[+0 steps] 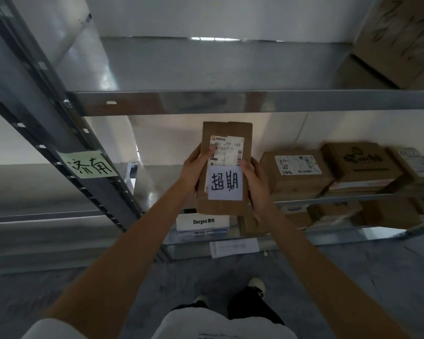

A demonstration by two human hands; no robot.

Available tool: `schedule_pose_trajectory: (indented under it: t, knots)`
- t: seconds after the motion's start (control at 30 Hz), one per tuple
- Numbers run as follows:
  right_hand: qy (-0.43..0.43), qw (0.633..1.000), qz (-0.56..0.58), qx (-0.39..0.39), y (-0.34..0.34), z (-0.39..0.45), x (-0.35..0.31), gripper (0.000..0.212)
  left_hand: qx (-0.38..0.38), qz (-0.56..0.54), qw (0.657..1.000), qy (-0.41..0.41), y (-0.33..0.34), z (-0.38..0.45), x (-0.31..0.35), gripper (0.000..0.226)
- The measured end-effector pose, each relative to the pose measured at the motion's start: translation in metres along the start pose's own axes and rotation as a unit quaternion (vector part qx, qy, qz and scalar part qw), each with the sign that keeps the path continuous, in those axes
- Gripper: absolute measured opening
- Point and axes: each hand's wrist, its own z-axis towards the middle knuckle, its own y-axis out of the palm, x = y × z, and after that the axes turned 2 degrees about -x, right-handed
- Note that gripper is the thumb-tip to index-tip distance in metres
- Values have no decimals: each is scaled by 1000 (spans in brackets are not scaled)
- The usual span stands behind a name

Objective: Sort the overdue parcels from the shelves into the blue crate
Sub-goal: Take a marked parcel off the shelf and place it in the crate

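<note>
here the left hand [194,167] and right hand [256,184] both grip one labelled cardboard parcel [224,155].

The boxes [367,165] at three o'clock are blurry, so their writing can't be read. The big box [402,37] at one o'clock is cut off by the edge. The parcel's shipping label [227,150] is too small to read.

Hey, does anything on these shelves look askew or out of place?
Nothing looks damaged or spilled. The cardboard boxes on the middle shelf sit at slightly different angles. The paper label on the lower shelf edge hangs a little crooked.
</note>
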Motion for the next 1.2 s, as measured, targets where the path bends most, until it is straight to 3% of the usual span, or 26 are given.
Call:
schedule_pose_trajectory:
  t: [0.4,0.6,0.8,0.9,1.03,1.2]
  knots:
    - [-10,994,42,99,-33,-11,-3,42,-11,-12,1000,14,48,12,-25,56]
    - [-12,990,46,132,-70,-16,-8,41,-29,-5,999,24,85,15,-31,43]
    - [-25,977,42,206,-132,-22,-21,39,-74,53,996,23,158,32,-42,48]
    - [-33,969,44,240,-168,-23,-29,41,-99,86,991,19,199,44,-48,64]
    - [-45,956,77,278,-223,-24,-38,33,-153,98,983,6,260,55,-60,55]
    - [-43,933,119,337,-296,-30,-40,42,-202,123,972,-6,344,62,-79,36]
